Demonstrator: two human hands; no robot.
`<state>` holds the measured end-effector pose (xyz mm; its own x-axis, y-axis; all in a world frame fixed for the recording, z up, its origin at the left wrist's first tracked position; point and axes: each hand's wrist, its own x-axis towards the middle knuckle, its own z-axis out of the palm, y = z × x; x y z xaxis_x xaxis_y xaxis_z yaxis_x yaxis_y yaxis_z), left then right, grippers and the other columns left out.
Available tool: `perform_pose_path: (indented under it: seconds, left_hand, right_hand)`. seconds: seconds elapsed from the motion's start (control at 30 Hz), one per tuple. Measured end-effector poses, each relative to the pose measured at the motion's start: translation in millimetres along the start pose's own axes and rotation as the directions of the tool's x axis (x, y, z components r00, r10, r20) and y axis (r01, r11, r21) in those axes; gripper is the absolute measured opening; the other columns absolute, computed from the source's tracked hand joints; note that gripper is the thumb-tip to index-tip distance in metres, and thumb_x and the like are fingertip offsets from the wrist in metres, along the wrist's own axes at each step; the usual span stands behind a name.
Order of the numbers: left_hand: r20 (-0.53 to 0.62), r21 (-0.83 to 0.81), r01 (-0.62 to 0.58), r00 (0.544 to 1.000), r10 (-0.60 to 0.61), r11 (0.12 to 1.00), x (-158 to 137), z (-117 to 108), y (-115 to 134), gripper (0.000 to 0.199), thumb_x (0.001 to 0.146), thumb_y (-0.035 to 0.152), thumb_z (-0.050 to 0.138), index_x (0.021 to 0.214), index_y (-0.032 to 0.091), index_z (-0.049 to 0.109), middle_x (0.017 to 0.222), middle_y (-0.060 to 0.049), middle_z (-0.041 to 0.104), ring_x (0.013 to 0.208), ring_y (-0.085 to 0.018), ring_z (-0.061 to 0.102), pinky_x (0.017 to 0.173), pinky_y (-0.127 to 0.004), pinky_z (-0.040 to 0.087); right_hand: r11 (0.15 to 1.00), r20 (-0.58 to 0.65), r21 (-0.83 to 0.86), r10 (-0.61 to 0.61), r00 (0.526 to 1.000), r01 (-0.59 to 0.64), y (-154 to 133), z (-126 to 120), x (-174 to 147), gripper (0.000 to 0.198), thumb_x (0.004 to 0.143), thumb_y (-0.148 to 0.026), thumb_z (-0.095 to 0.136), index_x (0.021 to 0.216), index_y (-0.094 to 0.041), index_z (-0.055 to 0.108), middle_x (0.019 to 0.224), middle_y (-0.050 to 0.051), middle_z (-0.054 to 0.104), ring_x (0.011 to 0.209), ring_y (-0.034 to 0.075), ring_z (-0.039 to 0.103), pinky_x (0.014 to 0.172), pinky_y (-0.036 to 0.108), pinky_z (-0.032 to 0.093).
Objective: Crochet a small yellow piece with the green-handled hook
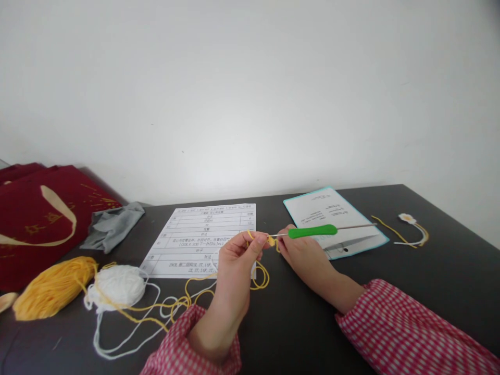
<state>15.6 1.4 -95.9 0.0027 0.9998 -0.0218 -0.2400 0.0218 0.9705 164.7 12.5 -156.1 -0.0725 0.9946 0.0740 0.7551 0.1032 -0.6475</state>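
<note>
My left hand (242,260) pinches a small piece of yellow crochet work (271,240) between thumb and fingertips. A crochet hook (312,230) with a green handle points left, its thin metal tip at the yellow piece. Closed around the hook near the front of its handle is my right hand (299,250); its exact finger contact is partly hidden. A short bit of yellow yarn hangs by the right fingertips. Yellow yarn (265,281) loops down beside my left wrist toward the yellow skein (54,289).
A white yarn ball (119,286) with loose strands lies left of my hands. Behind them is a printed pattern sheet (175,239); a blue-edged packet (351,245) lies right. Farther right sits a small white-and-yellow crocheted piece (407,219). Dark red bags (39,208) and grey cloth (117,224) stand left.
</note>
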Motion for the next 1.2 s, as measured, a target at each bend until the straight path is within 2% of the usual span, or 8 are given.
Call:
perform_pose_path:
  seconds: [0.2,0.27,0.3,0.33,0.53,0.8,1.03,1.2]
  left_hand:
    - [-0.004,0.036,-0.011,1.000,0.011,0.999,-1,0,-1,0.022,0.074,0.031,0.079,0.059,0.019,0.069,0.062,0.001,0.063,0.062,-0.012,0.048,0.061,-0.025,0.040]
    - [-0.016,0.057,-0.018,1.000,0.019,0.998,-1,0,-3,0.021,0.074,0.032,0.079,0.060,0.019,0.070,0.063,0.001,0.064,0.062,-0.012,0.049,0.060,-0.025,0.040]
    - [-0.021,0.069,-0.021,1.000,0.022,0.997,-2,0,-4,0.020,0.074,0.032,0.079,0.061,0.019,0.070,0.063,0.001,0.065,0.061,-0.012,0.049,0.060,-0.025,0.041]
    - [-0.026,0.082,-0.023,0.999,0.025,0.996,-2,0,-5,0.020,0.075,0.032,0.079,0.062,0.019,0.071,0.063,0.001,0.065,0.060,-0.012,0.050,0.060,-0.025,0.041]
    - [-0.045,0.152,-0.046,0.998,0.054,0.987,-10,2,-9,0.014,0.080,0.028,0.076,0.069,0.020,0.075,0.063,0.001,0.067,0.061,-0.012,0.054,0.063,-0.025,0.045]
    - [-0.006,0.222,-0.089,0.996,0.093,0.971,-24,4,-10,0.010,0.084,0.024,0.075,0.074,0.023,0.077,0.067,0.003,0.069,0.066,-0.012,0.059,0.064,-0.023,0.046]
    - [0.012,0.229,-0.137,0.990,0.138,0.964,-32,6,-11,0.010,0.085,0.023,0.075,0.075,0.025,0.077,0.069,0.004,0.070,0.068,-0.011,0.059,0.066,-0.020,0.047]
    - [0.046,0.276,-0.204,0.979,0.199,0.939,-34,11,-10,0.014,0.084,0.020,0.073,0.071,0.022,0.075,0.067,0.003,0.070,0.064,-0.012,0.061,0.062,-0.020,0.049]
  right_hand:
    - [0.899,0.031,0.411,0.151,0.988,-0.151,4,-26,-8,0.033,0.098,-0.035,0.064,0.125,-0.018,0.062,0.123,0.009,0.067,0.100,0.023,0.069,0.083,0.043,0.060]
    - [0.816,0.052,0.550,0.179,0.982,-0.178,1,-36,-19,0.028,0.098,-0.042,0.060,0.098,-0.016,0.069,0.082,0.003,0.071,0.065,0.016,0.067,0.060,0.032,0.057]
    - [0.769,0.056,0.612,0.189,0.980,-0.183,-2,-40,-25,0.035,0.096,-0.049,0.061,0.082,-0.018,0.068,0.061,-0.001,0.064,0.051,0.014,0.061,0.051,0.029,0.052]
    - [0.718,0.051,0.671,0.204,0.978,-0.185,-5,-44,-31,0.039,0.091,-0.054,0.064,0.073,-0.020,0.067,0.053,-0.002,0.060,0.045,0.013,0.057,0.048,0.028,0.049]
    - [0.485,0.075,0.851,0.267,0.961,-0.201,-25,-48,-48,0.032,0.068,-0.052,0.085,0.082,-0.024,0.083,0.067,0.003,0.074,0.061,0.017,0.066,0.066,0.033,0.056]
    - [0.136,0.254,0.945,0.260,0.932,-0.296,-39,-47,-52,0.025,0.059,-0.039,0.095,0.071,-0.022,0.082,0.062,0.003,0.072,0.052,0.010,0.059,0.046,0.021,0.044]
    - [0.083,0.187,0.973,0.261,0.947,-0.215,-45,-47,-59,0.020,0.065,-0.038,0.091,0.073,-0.022,0.082,0.064,0.001,0.070,0.052,0.009,0.056,0.050,0.022,0.045]
    - [0.161,0.164,0.961,0.318,0.934,-0.223,-47,-48,-60,0.021,0.071,-0.040,0.088,0.081,-0.022,0.081,0.059,-0.002,0.066,0.050,0.007,0.054,0.049,0.019,0.043]
